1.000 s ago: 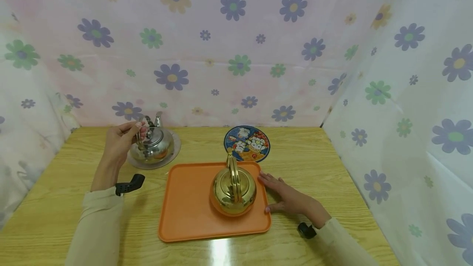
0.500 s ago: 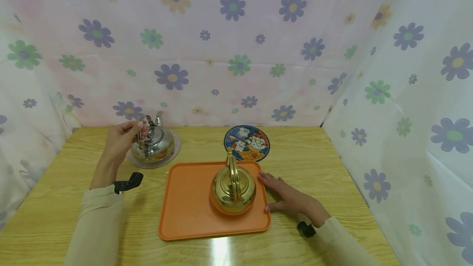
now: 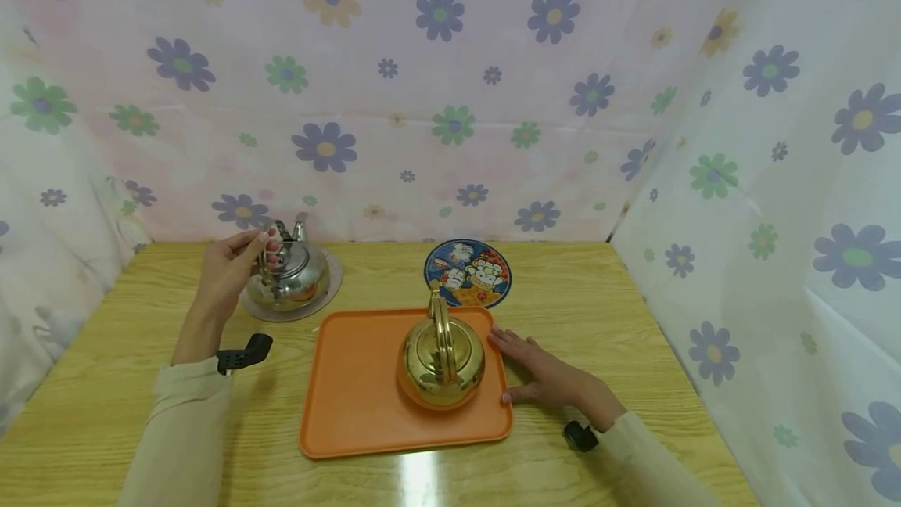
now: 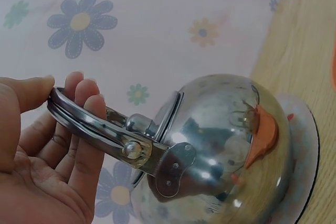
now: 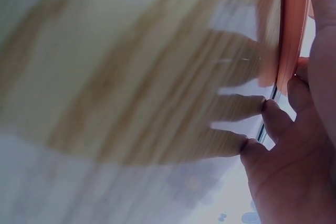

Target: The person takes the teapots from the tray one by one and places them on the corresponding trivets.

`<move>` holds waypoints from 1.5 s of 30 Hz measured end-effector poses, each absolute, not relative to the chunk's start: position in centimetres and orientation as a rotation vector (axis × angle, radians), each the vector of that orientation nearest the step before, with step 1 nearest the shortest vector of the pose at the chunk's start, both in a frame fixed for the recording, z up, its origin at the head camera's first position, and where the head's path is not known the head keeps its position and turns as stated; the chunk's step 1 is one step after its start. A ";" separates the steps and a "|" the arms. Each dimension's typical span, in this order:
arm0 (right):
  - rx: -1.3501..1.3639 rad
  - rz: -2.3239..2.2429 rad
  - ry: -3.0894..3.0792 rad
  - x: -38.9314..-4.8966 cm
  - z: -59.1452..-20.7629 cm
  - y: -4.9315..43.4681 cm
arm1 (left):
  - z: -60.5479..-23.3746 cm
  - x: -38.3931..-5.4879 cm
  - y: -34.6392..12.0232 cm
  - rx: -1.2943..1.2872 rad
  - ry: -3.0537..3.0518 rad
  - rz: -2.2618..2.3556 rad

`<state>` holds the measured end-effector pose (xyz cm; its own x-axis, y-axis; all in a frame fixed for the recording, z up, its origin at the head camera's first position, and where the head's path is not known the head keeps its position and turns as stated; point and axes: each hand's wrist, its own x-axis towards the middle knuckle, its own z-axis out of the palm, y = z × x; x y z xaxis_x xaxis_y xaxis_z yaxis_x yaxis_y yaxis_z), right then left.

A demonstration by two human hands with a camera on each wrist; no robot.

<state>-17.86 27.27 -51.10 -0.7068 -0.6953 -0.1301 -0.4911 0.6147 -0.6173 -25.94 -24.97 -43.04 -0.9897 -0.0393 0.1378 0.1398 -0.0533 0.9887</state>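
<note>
At the back left, a silver kettle [image 3: 306, 284] stands on a round pale mat [image 3: 335, 288]. My left hand [image 3: 227, 271] holds its folded-up handle; in the left wrist view the thumb and fingers are around the metal handle [image 4: 89, 124]. A gold kettle [image 3: 466, 354] sits upright on the right half of an orange tray [image 3: 352, 393], its handle raised and spout toward the back. My right hand [image 3: 552, 375] lies beside the tray with fingers spread, its fingertips touching the tray's right rim. In the right wrist view, several fingertips meet the glossy wooden table.
Behind the tray lies a round blue mat [image 3: 501, 296] with cartoon figures, partly hidden by the gold kettle's spout. The wooden table [image 3: 584, 303] ends at a flowered cloth [image 3: 394, 92] at the back. Another flowered cloth [image 3: 760, 194] hangs on the right.
</note>
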 end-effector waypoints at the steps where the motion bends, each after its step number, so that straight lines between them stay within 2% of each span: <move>1: -0.948 -0.790 2.483 -17.9 -51.1 27.3 | -43.0 -25.9 -24.9 -0.114 -2.070 -2.186; 6: -0.946 -0.777 2.486 -18.0 -51.2 27.2 | -43.2 -25.8 -24.8 -0.152 -2.120 -2.070; 20: -0.949 -0.769 2.537 -17.8 -50.2 26.8 | -43.1 -24.3 -24.3 -0.134 -2.371 -1.176; 28: -0.892 -0.684 2.611 -16.9 -49.3 26.4 | -43.2 -22.2 -24.8 -0.191 -2.386 -1.064; 40: -0.841 -0.599 2.996 -13.3 -47.7 24.7 | -44.4 -18.1 -25.5 -0.271 -2.507 -0.985; 45: -0.785 -0.708 3.084 -11.7 -47.0 22.9 | -45.2 -16.4 -25.3 -0.377 -2.596 -0.990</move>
